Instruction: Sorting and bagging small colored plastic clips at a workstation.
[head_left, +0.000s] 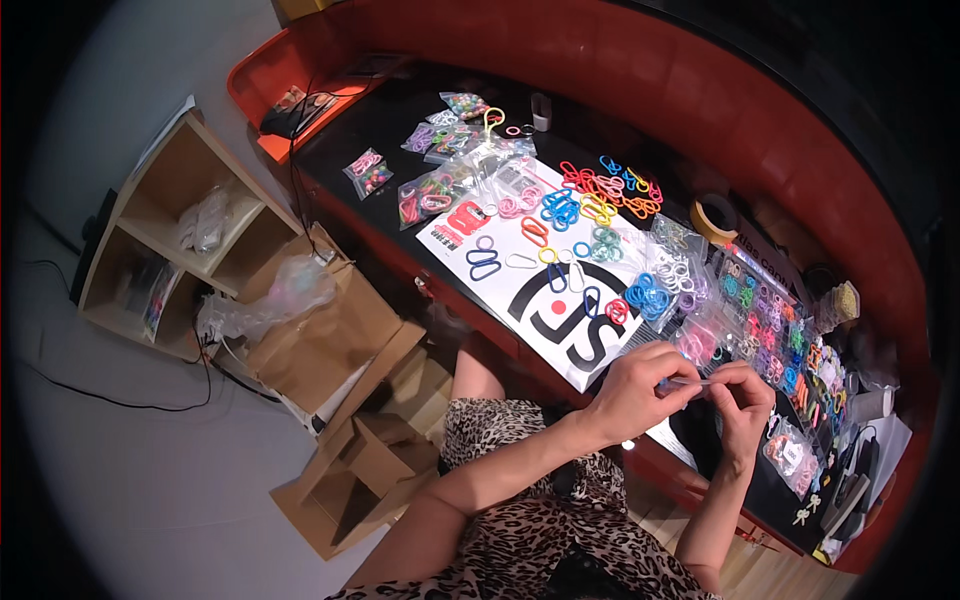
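My left hand (637, 394) and my right hand (739, 411) meet over the desk's front edge, pinching a small clear plastic bag (688, 382) between them. Fingers cover most of it, so its contents cannot be told. Just beyond lies a clear bag of pink rings (699, 339). Left of my hands, a white printed sheet (491, 289) carries loose carabiner clips, among them dark blue clips (484, 264) and an orange clip (535, 231). Blue rings (646, 297) in a clear bag rest at the sheet's right end, with white rings (673, 274) behind them.
A compartment box (761, 319) of coloured clips stands right, near a tape roll (713, 219). Small filled bags (368, 172) lie at the desk's far left, beside an orange tray (259, 71). Cardboard boxes (360, 480) and a wooden shelf (176, 255) stand left of the desk.
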